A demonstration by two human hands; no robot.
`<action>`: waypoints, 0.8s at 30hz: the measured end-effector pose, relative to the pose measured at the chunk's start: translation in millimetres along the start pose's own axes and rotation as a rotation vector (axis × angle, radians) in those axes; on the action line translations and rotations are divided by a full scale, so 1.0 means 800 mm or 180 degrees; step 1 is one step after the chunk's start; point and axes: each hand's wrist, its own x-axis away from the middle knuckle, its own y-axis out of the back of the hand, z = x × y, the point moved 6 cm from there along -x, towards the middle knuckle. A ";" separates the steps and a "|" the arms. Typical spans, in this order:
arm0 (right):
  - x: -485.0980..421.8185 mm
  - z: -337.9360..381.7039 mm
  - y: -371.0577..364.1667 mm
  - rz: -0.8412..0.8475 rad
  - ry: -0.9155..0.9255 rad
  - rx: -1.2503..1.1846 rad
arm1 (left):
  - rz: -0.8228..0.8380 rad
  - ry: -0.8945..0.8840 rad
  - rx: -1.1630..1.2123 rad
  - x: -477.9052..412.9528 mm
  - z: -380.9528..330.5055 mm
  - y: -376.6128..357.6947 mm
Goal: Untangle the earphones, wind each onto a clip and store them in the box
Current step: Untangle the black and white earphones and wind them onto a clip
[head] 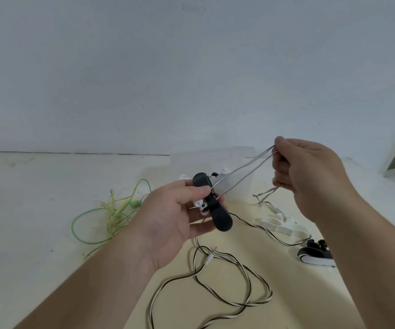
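My left hand (168, 217) grips the black clip (215, 210), thumb pinning the white earbuds (201, 205) against it. Up and right of the clip, my right hand (310, 172) pinches two taut strands of the cable (244, 166). The cable looks light, thin and limp, so I would hold it near the clip, with gentle tension.

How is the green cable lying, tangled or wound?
Tangled: the green cable lies in a loose, knotted heap on the table, not wound.
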 end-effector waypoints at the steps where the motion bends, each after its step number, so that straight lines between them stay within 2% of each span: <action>1: -0.001 0.000 0.001 0.0008 -0.0019 0.0069 | -0.0020 0.0008 0.0121 0.000 -0.001 0.001; 4: -0.003 0.001 0.007 0.0025 -0.0086 0.0175 | -0.0082 -0.0055 0.0262 -0.001 -0.005 0.002; 11: -0.007 0.001 0.012 0.0101 -0.0153 0.0247 | -0.0347 -0.0324 -0.0204 -0.001 -0.006 0.005; 19: -0.006 0.002 0.017 0.1017 -0.0159 0.0764 | -0.0620 -0.0531 -0.0184 -0.005 -0.014 0.018; 24: -0.006 -0.001 0.016 0.1083 -0.0078 0.0907 | -0.0713 -0.0631 -0.0303 -0.008 -0.015 0.021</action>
